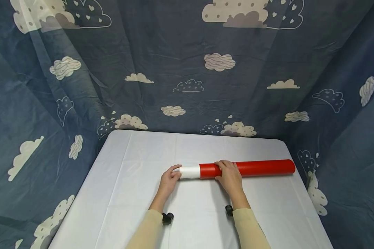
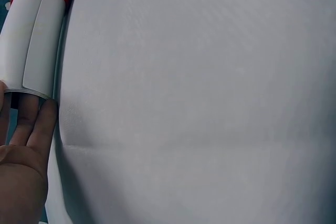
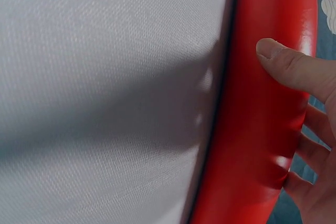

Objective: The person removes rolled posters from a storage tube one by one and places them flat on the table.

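Note:
A long, glossy red tube [image 1: 266, 167] with a rounded right end lies across the white table. Out of its left end comes a white roll [image 1: 189, 172], with a straight seam along its side in the left wrist view. My left hand [image 1: 169, 180] holds the roll's open end, some fingertips inside the rim [image 2: 31, 92]. Around the red tube, left of its middle, my right hand [image 1: 230, 175] grips with the thumb on the near side and the fingers on the far side. Shallow dents show in the red surface [image 3: 257, 129] by those fingers.
The table [image 1: 137, 221] is covered by a white cloth with fold lines. Dark blue curtains [image 1: 174, 45] with cloud prints hang behind it and at both sides. A small black camera [image 1: 167, 218] sits at each wrist.

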{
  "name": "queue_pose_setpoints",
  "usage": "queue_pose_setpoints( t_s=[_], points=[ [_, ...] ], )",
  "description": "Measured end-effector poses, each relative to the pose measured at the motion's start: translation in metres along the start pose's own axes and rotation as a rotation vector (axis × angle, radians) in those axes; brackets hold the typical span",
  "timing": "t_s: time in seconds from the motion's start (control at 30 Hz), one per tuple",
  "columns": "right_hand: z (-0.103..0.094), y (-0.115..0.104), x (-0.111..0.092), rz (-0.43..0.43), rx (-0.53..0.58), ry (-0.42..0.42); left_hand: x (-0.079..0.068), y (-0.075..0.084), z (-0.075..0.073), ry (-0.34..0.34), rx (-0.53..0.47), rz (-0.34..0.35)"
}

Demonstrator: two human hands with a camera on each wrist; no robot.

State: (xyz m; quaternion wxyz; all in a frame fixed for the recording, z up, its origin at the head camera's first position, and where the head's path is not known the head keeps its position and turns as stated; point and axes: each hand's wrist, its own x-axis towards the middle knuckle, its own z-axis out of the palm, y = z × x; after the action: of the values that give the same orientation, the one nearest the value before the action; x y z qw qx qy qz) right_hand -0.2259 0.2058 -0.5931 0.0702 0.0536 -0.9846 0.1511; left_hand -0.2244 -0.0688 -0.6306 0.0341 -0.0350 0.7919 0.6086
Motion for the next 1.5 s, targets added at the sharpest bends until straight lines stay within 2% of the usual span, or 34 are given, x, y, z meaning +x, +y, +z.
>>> queue_pose_setpoints(
  t_s=[0.47,0.73,1.23,1.5],
  points=[
    [0.002,0.001,-0.001,-0.001,-0.005,0.018,-0.001,-0.004,-0.007,0.034,0.022,0.016],
    [0.003,0.001,-0.001,0.002,-0.016,0.003,-0.002,-0.006,-0.013,0.044,0.027,-0.017],
    [0.001,0.000,0.001,0.005,-0.009,0.007,-0.002,-0.004,-0.023,0.040,0.031,0.001],
    [-0.001,0.000,0.000,0.002,-0.005,-0.002,-0.002,-0.004,-0.027,0.026,0.004,-0.031]
  ],
)
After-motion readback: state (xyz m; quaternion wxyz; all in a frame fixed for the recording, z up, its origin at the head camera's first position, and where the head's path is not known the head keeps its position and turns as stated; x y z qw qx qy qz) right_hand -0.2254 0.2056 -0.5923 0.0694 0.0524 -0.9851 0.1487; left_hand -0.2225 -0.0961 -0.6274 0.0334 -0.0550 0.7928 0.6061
